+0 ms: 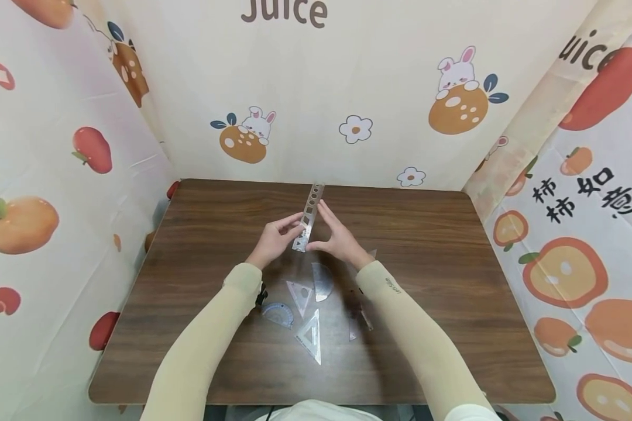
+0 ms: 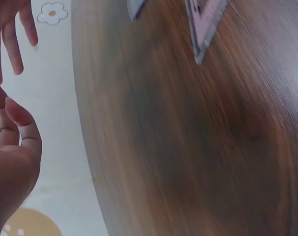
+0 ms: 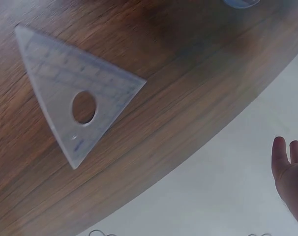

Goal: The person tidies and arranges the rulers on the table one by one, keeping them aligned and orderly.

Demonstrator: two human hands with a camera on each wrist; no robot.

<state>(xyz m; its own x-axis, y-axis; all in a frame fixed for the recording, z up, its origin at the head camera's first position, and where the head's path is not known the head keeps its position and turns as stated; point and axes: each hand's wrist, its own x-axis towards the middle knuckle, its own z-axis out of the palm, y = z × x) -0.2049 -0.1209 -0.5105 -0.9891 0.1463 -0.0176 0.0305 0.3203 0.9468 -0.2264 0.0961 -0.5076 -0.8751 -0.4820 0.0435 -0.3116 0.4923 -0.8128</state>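
A clear ruler point(image 1: 309, 216) with a row of cut-out shapes lies lengthwise between the two hands in the head view. My left hand point(image 1: 274, 238) pinches its left edge, with the thumb over the lower part. On the other side, my right hand point(image 1: 342, 238) has its fingers spread and fairly straight; the index fingertip touches the right edge high up and the thumb is near the bottom end. The left wrist view shows the left hand point(image 2: 16, 152) with bent fingers and the right hand point(image 2: 9, 34) beyond it, but not the ruler.
Nearer me on the wooden table point(image 1: 189, 327) lie a blue-tinted protractor point(image 1: 278, 314), a clear half-round protractor point(image 1: 318, 282), a pinkish triangle point(image 1: 297, 292) and a set square point(image 1: 312, 342). A set square with a round hole point(image 3: 55, 93) appears in the right wrist view. Printed curtains hang around.
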